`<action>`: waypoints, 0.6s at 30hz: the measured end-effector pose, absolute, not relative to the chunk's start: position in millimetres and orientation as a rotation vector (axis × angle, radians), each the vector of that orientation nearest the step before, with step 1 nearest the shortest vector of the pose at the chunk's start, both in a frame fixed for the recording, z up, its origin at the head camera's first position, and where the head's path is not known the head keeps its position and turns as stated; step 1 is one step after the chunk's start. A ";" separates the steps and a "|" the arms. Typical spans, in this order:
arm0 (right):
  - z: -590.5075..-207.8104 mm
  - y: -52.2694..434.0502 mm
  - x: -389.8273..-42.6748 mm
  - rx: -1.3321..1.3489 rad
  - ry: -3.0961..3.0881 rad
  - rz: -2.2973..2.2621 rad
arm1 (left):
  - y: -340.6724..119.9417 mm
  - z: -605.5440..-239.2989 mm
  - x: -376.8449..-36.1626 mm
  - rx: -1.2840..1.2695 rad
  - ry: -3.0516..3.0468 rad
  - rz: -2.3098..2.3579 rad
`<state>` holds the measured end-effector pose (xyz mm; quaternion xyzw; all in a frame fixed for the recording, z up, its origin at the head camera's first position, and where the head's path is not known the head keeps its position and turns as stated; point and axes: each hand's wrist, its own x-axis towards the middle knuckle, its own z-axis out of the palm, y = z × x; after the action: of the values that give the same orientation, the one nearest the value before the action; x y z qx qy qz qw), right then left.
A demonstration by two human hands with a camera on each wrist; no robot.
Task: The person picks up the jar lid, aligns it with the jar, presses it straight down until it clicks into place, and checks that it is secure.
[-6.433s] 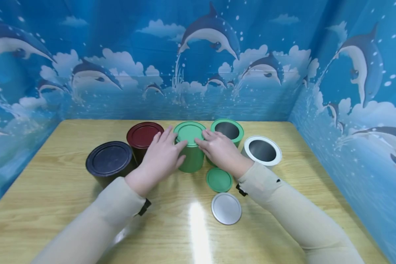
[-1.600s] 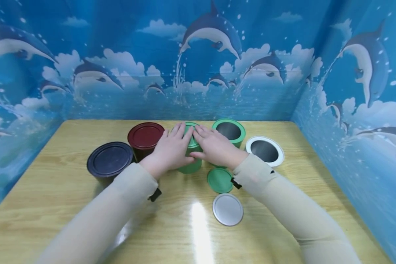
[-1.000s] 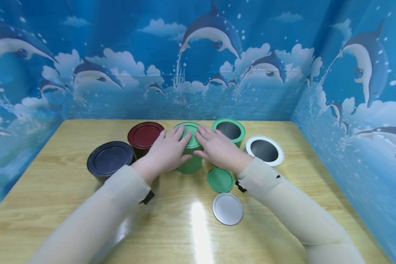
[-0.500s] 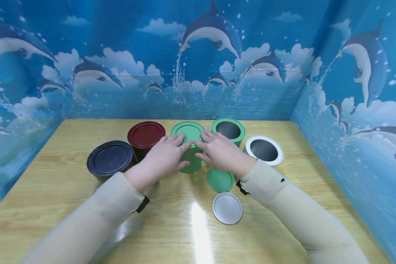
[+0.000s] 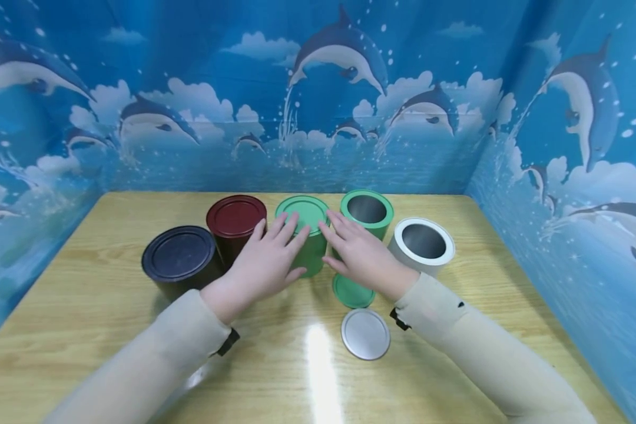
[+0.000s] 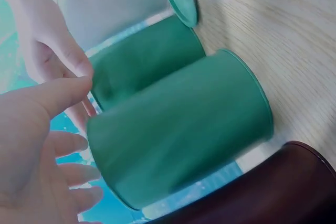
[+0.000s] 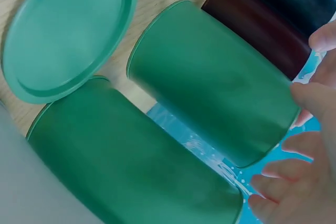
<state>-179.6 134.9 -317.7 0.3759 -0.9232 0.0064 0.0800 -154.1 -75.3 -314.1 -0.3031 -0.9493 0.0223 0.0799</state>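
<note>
A green canister (image 5: 311, 259) with its green lid (image 5: 303, 211) on top stands upright at the back middle. My left hand (image 5: 261, 262) reaches over its near left side, fingers spread and extended, fingertips at the lid's edge. From the other side my right hand (image 5: 368, 256) extends straight fingers to the right edge of the lid. In the left wrist view the left thumb and fingers lie around the top end of the canister (image 6: 178, 129) without curling. The right wrist view has the right hand (image 7: 310, 166) with fingers relaxed beside the same canister (image 7: 215, 82).
Left of it stand a dark red lidded canister (image 5: 235, 215) and a black lidded one (image 5: 179, 253). To the right are an uncovered green canister (image 5: 387, 211) and an uncovered white one (image 5: 445, 250). A green lid (image 5: 352, 295) and a silver lid (image 5: 365, 334) lie on the wooden table (image 5: 265, 365).
Both hands lay flat over the green canister's lid 1.6 s ago; they have since drawn back toward its near edge, baring more of the lid. The canisters and loose lids stay in place.
</note>
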 end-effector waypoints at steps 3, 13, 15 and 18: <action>-319.1 139.2 -174.1 1.123 -2.727 0.058 | -73.6 -314.2 -148.5 -0.956 -2.764 0.064; -327.1 152.4 -154.9 1.122 -2.735 0.049 | -65.6 -321.9 -134.9 -1.132 -2.711 -0.009; -330.6 155.5 -152.5 1.109 -2.732 0.054 | -64.2 -325.8 -135.1 -1.170 -2.703 -0.023; -336.2 159.7 -149.2 1.094 -2.721 0.080 | -62.0 -332.1 -136.0 -1.226 -2.683 -0.026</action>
<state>-149.2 159.7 -336.2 0.3710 -0.9225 0.0272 0.1034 -136.0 -62.0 -332.1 -0.4136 -0.9054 -0.0086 0.0959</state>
